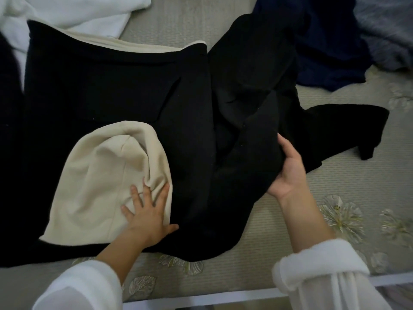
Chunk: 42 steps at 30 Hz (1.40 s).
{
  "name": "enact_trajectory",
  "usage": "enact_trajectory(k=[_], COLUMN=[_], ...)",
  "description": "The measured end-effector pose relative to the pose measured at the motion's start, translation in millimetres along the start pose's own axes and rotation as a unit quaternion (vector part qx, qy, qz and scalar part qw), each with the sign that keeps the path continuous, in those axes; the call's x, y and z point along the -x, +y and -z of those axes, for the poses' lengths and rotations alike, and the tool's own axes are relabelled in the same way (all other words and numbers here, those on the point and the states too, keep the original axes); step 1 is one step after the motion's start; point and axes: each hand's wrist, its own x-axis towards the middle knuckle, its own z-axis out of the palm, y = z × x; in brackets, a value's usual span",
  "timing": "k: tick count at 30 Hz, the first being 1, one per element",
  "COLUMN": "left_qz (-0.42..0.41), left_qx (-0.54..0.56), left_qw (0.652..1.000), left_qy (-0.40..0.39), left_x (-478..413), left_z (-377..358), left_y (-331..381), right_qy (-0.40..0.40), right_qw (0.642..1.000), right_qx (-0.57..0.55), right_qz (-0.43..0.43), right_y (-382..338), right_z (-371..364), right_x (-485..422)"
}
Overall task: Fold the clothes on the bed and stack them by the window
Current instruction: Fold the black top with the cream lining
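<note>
**Black hoodie spread on the bed, one hand flat, one gripping**

A black hoodie [111, 86] lies across the middle of the bed [290, 231], its body flat to the left and its right side bunched in folds. Its cream hood [100, 175] is turned out on top of the black body, near the bed's front edge. The left hand [147, 211] presses on the hood's right edge, fingers [162, 196] straight and spread wide. The right hand [288, 173] grips the bunched black cloth on the hoodie's right side, its fingers curled under the fold. A black sleeve [348, 124] trails out to the right over the mattress. A white garment [78, 12] lies beyond the hoodie at far left, and a navy garment [330, 52] is heaped at far right, beside grey fabric [388, 30].
</note>
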Motion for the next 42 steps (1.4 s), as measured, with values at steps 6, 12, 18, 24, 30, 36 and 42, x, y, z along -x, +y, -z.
enact_trajectory(k=[6, 12, 18, 24, 30, 36, 42], left_qz=[-0.036, -0.160, -0.180, -0.247, -0.169, 0.048, -0.052], left_qx=[0.134, 0.171, 0.146, 0.114, 0.392, 0.497, 0.134], left_qw=[0.990, 0.972, 0.970, 0.961, 0.899, 0.765, 0.949], left_qy=[0.022, -0.026, -0.076, -0.043, 0.100, 0.407, 0.281], left_x=[28, 53, 40, 56, 62, 27, -43], left_z=[13, -9, -10, -36, -11, 63, 93], left_y=[34, 80, 71, 41, -11, -67, -90], right_qy=[0.008, 0.258, -0.051, -0.163, -0.144, -0.212, -0.130], right_qw=[0.975, 0.845, 0.611, 0.550, 0.462, 0.305, 0.411], right_qx=[-0.093, 0.162, 0.661, 0.801, 0.850, 0.906, 0.839], right_qz=[0.202, 0.439, 0.433, 0.172, 0.209, 0.203, 0.332], right_y=[2, 26, 93, 138, 150, 181, 185], right_z=[6, -46, -139, -99, -33, -24, -62], right_x=[72, 85, 36, -3, -6, -6, -28])
